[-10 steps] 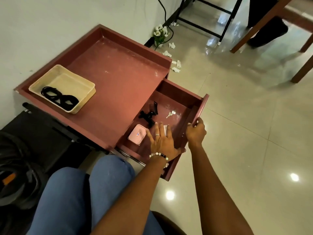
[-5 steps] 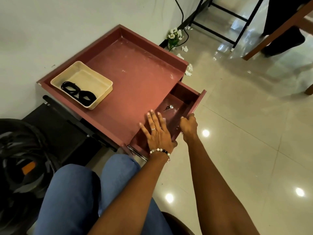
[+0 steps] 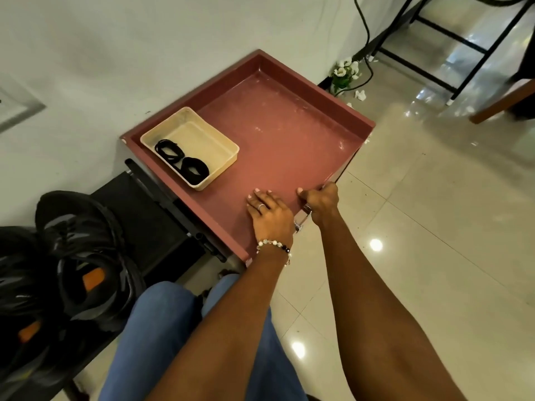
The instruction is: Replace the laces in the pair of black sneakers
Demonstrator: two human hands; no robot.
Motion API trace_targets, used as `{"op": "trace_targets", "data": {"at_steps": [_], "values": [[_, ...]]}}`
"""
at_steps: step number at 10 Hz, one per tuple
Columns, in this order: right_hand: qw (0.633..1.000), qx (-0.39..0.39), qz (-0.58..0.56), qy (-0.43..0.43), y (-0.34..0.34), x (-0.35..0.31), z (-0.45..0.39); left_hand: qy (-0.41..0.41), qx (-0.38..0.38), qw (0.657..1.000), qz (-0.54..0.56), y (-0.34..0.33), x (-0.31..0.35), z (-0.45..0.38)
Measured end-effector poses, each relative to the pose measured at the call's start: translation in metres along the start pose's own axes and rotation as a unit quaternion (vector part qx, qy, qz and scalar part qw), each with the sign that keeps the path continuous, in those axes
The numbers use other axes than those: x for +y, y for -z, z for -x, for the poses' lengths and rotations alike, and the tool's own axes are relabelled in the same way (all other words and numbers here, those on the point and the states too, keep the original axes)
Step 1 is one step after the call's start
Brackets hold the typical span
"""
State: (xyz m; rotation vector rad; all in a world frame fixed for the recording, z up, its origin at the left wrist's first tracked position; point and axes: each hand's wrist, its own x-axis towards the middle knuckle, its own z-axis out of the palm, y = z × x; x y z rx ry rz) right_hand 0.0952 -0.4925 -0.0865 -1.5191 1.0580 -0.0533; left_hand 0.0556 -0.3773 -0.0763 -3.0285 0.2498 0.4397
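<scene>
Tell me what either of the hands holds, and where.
Right hand grips the drawer at its front edge; left hand rests flat on the table, holding nothing.

Black sneakers [image 3: 72, 273] left of the red table [image 3: 283, 140]: cropped by the frame edge, blurred. Right hand [image 3: 320, 202] fingers at the table's front edge: grip hidden.

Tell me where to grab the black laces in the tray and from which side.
Pinch the laces at the narrow waist between the two coils, coming straight down from above. The tray walls ring them on every side, so a sideways approach looks blocked, and its top is open. The bundle lies flat on the tray floor near the left wall, so two fingers would probably lift both coils together.
</scene>
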Motion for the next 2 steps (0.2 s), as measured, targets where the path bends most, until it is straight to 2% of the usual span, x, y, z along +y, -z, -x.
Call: {"op": "trace_targets", "data": {"at_steps": [1,2], "values": [[1.000,0.005,-0.014,-0.007,0.005,-0.002,0.005,-0.017,-0.021,1.000,-0.015,0.005,-0.001,0.003],[0.997,0.026,0.078,0.012,0.007,-0.016,0.022,-0.050,-0.018,0.998,0.033,0.023,-0.012,0.007]]}}
